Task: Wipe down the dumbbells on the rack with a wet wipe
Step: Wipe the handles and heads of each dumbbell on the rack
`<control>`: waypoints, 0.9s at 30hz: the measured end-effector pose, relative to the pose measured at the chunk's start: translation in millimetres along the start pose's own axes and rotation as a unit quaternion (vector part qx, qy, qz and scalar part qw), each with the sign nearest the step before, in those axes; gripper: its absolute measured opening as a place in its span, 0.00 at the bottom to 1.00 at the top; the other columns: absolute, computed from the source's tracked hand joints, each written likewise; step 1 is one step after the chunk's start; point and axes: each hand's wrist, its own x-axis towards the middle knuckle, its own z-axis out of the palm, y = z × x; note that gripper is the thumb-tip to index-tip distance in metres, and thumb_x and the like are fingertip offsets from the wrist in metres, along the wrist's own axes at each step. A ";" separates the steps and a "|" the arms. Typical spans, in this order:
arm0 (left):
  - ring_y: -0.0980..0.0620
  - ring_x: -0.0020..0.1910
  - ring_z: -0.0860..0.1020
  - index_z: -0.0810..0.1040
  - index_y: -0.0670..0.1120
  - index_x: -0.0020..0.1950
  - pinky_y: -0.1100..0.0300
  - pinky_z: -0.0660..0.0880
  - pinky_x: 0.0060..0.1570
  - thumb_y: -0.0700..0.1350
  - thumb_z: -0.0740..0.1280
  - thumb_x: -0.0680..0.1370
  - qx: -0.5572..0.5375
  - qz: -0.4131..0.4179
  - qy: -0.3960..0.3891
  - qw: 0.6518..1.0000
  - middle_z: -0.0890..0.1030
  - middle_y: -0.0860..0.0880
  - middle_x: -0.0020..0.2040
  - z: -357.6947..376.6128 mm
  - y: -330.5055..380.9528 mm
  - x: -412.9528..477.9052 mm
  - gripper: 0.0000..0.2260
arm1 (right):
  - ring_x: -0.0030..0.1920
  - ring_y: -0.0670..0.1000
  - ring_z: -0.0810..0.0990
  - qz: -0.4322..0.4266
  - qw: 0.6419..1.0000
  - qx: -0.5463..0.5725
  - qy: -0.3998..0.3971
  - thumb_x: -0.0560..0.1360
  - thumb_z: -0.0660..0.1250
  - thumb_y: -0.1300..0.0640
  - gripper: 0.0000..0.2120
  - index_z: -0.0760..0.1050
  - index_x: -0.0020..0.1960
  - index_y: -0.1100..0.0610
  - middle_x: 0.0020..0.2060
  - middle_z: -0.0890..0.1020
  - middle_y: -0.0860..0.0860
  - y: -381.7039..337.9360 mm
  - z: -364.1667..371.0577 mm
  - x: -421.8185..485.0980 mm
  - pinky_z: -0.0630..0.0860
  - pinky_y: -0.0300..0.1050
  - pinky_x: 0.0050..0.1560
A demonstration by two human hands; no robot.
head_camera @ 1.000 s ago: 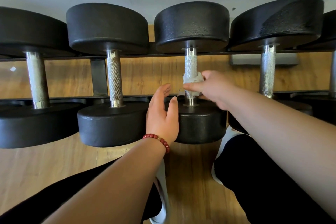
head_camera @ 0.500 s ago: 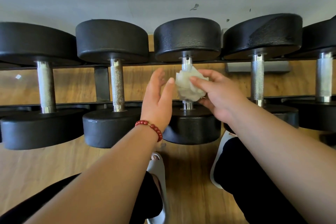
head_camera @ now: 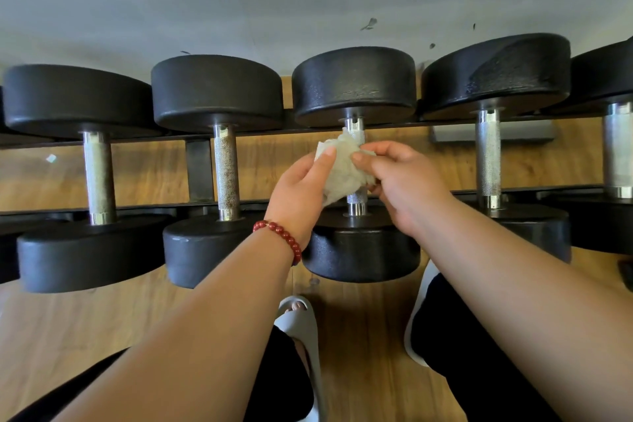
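Note:
Several black dumbbells with knurled steel handles lie side by side across the rack rails [head_camera: 144, 207]. Both hands hold a crumpled white wet wipe [head_camera: 342, 171] in the air just in front of the handle of the middle dumbbell [head_camera: 354, 86]. My left hand [head_camera: 301, 192], with a red bead bracelet at the wrist, pinches the wipe's left edge with thumb and fingers. My right hand [head_camera: 400, 181] pinches its right side. The wipe hides most of that handle; it is off the metal or barely grazing it.
Neighbouring dumbbells sit close on the left [head_camera: 219, 92] and right [head_camera: 493, 75]. A grey wall rises behind the rack. Below is a wooden floor [head_camera: 68, 329], with my black-trousered legs and a pale slipper [head_camera: 301, 325] near the rack.
My right hand pulled the wipe off the middle handle and raised it. My left hand came up from the lower weight head and took hold of the wipe's left edge.

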 end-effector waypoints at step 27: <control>0.55 0.51 0.81 0.76 0.48 0.67 0.65 0.75 0.50 0.53 0.69 0.77 0.189 -0.078 -0.017 0.979 0.82 0.53 0.55 5.0 -12.5 47.1 0.20 | 0.53 0.43 0.77 -0.139 0.960 -0.235 0.058 0.79 0.64 0.51 0.06 0.77 0.54 0.48 0.50 0.80 0.44 39.4 -18.2 -16.1 0.72 0.36 0.51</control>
